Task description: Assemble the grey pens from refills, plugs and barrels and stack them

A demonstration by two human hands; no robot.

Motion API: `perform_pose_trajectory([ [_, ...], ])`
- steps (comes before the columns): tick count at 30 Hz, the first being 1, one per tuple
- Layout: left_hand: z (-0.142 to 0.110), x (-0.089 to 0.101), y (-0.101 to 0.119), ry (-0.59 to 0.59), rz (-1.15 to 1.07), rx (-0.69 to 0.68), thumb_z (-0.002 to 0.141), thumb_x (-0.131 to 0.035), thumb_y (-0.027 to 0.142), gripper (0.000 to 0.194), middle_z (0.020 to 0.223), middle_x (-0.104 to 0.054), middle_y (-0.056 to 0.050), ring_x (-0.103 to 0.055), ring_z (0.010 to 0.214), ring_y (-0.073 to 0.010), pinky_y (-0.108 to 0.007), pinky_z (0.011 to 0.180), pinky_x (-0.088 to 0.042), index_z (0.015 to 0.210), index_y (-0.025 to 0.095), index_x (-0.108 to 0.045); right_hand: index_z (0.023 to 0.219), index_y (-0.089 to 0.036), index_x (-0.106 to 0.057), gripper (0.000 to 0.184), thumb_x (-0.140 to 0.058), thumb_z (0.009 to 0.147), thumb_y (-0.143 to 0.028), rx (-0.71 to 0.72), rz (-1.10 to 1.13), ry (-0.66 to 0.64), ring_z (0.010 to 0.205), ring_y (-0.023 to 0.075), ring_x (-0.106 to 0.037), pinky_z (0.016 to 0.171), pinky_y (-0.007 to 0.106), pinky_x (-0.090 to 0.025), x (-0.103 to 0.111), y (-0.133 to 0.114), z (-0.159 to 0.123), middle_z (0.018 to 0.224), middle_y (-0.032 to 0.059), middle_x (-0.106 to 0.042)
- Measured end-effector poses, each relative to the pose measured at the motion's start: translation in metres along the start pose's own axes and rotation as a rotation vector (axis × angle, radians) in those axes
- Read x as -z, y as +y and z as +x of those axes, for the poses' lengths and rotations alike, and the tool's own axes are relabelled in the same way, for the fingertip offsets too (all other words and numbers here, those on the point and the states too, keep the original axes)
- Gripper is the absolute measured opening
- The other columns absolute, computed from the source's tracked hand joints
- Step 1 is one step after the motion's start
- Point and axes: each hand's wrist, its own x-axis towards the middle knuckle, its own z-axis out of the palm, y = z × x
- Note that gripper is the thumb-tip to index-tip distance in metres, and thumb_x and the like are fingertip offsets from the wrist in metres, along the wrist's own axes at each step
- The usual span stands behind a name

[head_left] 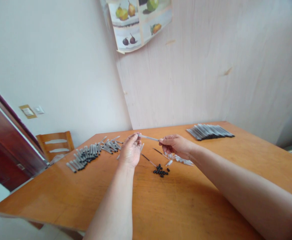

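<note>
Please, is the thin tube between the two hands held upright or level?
Nearly level: the thin tube stretches sideways from the left hand to the right hand, with only a slight slope.

Soft, fairly bright daylight fills the view, its source out of frame. A pale sheen lies on the left of the table (36, 196), with faint shadows under the forearms. The upper right corner darkens. Wide-angle distortion tilts and stretches the edges; fine detail looks smeared, the small parts slightly soft.
</note>
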Motion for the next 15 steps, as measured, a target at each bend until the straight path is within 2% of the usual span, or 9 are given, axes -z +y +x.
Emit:
perform_pose_trajectory([
  [5, -0.002, -0.002, 0.000, -0.038, -0.017, 0.004, 0.069, -0.074, 0.021, 0.013, 0.088, -0.070, -0.001, -0.062, 0.079, -0.0089, -0.022, 0.072, -0.040, 0.079, 0.019, -0.066, 0.074, -0.012, -0.060, 0.022, -0.064, 0.083, -0.032, -0.030, 0.028, 0.012, 0.049, 0.0070, -0.049, 0.050, 0.019, -0.037, -0.002, -0.002, 0.000, 0.057, 0.0000, -0.057],
  [9, -0.007, -0.008, -0.007, -0.081, -0.004, 0.032, 0.073, -0.073, 0.031, 0.023, 0.090, -0.070, -0.002, -0.063, 0.080, -0.0107, -0.023, 0.072, -0.042, 0.092, 0.021, -0.067, 0.074, -0.014, -0.060, 0.022, -0.062, 0.084, -0.033, 0.002, -0.011, 0.051, 0.051, 0.0071, -0.050, 0.051, 0.019, -0.038, -0.005, -0.005, -0.001, 0.061, 0.0006, -0.060],
  [15, -0.014, -0.016, -0.017, -0.117, 0.130, 0.094, 0.068, -0.078, 0.027, 0.028, 0.089, -0.071, -0.007, -0.065, 0.076, -0.0133, -0.025, 0.072, -0.044, 0.091, 0.015, -0.067, 0.072, -0.015, -0.059, 0.028, -0.059, 0.085, -0.041, 0.027, -0.189, 0.067, 0.049, 0.0077, -0.049, 0.048, 0.020, -0.036, -0.010, -0.008, -0.004, 0.061, 0.0021, -0.062],
])
